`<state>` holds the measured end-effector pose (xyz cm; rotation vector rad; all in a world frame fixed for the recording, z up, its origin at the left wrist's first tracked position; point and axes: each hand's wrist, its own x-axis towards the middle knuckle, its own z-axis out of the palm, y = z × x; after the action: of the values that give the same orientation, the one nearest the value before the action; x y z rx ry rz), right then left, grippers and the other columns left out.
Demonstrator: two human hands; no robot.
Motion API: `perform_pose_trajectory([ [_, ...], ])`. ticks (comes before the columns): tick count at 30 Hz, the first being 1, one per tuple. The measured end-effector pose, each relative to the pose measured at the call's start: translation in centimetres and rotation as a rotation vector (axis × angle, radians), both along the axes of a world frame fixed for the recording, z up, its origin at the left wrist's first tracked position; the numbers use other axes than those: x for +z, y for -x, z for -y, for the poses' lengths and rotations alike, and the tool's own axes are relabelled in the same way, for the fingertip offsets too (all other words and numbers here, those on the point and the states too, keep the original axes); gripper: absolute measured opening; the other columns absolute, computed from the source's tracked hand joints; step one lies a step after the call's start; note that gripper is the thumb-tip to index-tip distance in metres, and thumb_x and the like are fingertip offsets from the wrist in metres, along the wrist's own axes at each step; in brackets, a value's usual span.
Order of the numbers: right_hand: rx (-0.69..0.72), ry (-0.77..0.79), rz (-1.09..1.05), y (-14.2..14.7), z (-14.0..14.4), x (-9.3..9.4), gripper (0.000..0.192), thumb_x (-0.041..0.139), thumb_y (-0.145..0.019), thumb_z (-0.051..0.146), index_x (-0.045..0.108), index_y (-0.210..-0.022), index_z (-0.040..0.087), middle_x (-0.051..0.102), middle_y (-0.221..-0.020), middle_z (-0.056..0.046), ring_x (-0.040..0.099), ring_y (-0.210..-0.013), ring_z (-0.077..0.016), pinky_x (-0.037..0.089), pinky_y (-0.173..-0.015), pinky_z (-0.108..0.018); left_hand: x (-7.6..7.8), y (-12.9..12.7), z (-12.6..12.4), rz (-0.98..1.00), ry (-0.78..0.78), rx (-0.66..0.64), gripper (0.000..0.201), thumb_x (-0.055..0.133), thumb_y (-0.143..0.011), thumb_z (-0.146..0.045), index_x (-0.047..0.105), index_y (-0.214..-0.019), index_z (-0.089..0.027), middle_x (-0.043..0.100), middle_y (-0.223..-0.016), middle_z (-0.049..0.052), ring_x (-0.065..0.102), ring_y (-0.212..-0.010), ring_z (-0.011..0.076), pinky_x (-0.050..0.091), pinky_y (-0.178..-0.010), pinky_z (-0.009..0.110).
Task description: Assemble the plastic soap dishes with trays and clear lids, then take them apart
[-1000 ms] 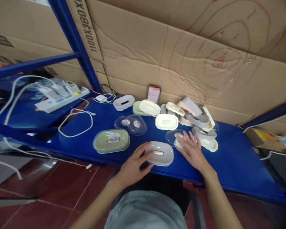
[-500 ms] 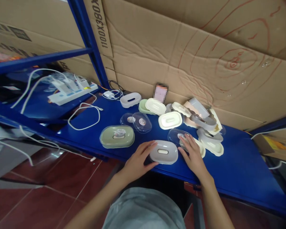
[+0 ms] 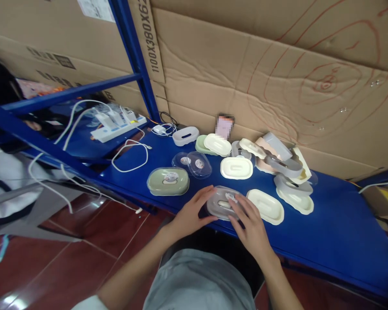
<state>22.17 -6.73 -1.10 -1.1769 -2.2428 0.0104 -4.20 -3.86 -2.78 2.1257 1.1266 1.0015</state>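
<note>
So right now both hands are on the grey soap box [image 3: 220, 206] at the near edge of the blue shelf [image 3: 326, 224], and it looks like the lid-fitting step: the clear lid [image 3: 228, 199] with its round sticker sits on top of the grey base. The left hand [image 3: 189, 213] cups the left end of the box with its fingers curled round the rim, steadying it, while the right hand [image 3: 247, 221] lies flat over the lid with fingers spread, pressing down. I can't tell if the lid is fully seated or just resting there. My guess is the next move calls for an even push along the rim while the left hand keeps the base from sliding off the edge, since it sits very close to it. Just right of the right hand lies a cream tray [image 3: 265, 206], and off to the left of the left hand is the green box [image 3: 168, 181], already lidded. Compared with a second ago: the right hand was then resting on the clear lid beside the box, to its right, and the grey base was bare on top. Now the lid has come over onto the base, uncovering the cream tray it sat on.
</note>
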Motion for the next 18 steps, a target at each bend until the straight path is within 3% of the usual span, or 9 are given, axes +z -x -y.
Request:
perform_pose_trajectory([
  [4, 0.007, -0.048, 0.036, 0.55, 0.25, -0.57, 0.065, 0.065, -0.107, 0.028, 0.043, -0.168, 0.038, 0.057, -0.162, -0.01, 0.054, -0.148, -0.0359, 0.052, -0.119, -0.062, -0.01, 0.1, -0.09, -0.021, -0.024, -0.005, 0.081, 0.085, -0.093, -0.029, 0.045, -0.164, -0.037, 0.048, -0.169, 0.01, 0.053, -0.154, 0.0295, 0.048, -0.126, 0.052],
  [12, 0.066, -0.072, 0.017, 0.38, 0.31, -0.73, 0.065, 0.056, -0.109, 0.019, 0.04, -0.169, 0.038, 0.06, -0.159, -0.01, 0.056, -0.148, -0.032, 0.048, -0.123, -0.064, 0.13, 0.26, -0.59, 0.001, -0.058, -0.03, 0.071, 0.087, -0.09, -0.026, 0.057, -0.154, -0.031, 0.056, -0.16, 0.013, 0.057, -0.149, 0.0304, 0.049, -0.124, 0.054],
  [18, 0.087, -0.012, 0.053, 0.18, 0.21, -0.67, 0.064, 0.047, -0.111, 0.014, 0.036, -0.171, 0.036, 0.051, -0.167, -0.01, 0.045, -0.158, -0.0321, 0.04, -0.127, -0.069, 0.34, 0.2, -0.35, 0.007, -0.04, -0.028, 0.065, 0.084, -0.094, -0.028, 0.055, -0.151, -0.028, 0.054, -0.161, 0.015, 0.055, -0.151, 0.0314, 0.047, -0.125, 0.056],
])
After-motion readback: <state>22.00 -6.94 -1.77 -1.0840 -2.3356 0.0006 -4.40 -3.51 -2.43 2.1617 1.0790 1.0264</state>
